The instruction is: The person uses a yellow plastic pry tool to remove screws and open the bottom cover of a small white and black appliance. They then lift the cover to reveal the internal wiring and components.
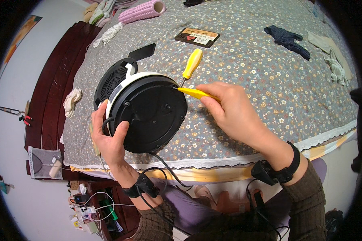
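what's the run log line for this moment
left hand: holds round appliance; right hand: yellow pointed tool at appliance's rim; bed: yellow screwdriver

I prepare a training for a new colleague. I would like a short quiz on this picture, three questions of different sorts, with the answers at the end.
1. Choose: who holds the slim yellow tool? (a) the left hand alone, (b) the right hand alone, (c) both hands.
2. True or false: the black underside of the round appliance faces down.
3. Fill in: toward the far side of the flowered cover lies a textured roller, coloured ____.

Key:
1. b.
2. False; the left hand holds the appliance tilted, with its underside turned toward the camera.
3. Pink.
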### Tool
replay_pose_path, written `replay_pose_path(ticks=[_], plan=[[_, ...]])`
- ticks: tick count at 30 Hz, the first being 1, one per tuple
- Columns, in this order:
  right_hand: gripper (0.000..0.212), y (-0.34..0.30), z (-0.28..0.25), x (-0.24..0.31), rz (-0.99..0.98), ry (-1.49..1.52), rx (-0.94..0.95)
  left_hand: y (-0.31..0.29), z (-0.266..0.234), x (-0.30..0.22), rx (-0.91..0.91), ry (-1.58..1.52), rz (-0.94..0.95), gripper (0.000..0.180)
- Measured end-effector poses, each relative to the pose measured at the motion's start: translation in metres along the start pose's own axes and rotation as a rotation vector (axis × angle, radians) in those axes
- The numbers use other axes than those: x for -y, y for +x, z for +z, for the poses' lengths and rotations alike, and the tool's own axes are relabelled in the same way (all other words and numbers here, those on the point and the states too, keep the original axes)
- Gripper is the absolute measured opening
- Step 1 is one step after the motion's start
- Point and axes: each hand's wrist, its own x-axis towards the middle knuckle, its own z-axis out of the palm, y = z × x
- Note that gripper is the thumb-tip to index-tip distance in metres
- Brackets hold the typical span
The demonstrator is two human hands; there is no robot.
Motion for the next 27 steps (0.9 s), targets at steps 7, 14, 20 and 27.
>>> replay_pose_path(ticks=[7, 14, 20, 27], plan=[[0.024, 0.0001, 0.0001, 0.0006, 0.059, 0.03, -0.005, -0.0001, -0.0002, 0.0008, 0.014, -0.023, -0.015, 0.074], [0.026, 0.0041, -0.0033, 0.0003, 0.216, 0.128, 0.107, -0.0002, 0.0006, -0.001, 0.017, -0.033, -0.019, 0.073], [0.021, -0.0017, 0.0021, 0.0017, -0.017, -0.021, -0.004, -0.0002, 0.0011, -0.0034, 0.017, -0.038, -0.025, 0.073], [0.021, -0.0014, 0.0027, 0.0017, 0.005, 0.001, -0.018, 0.0001, 0.0015, -0.0035, 0.02, -0.05, -0.024, 0.074]])
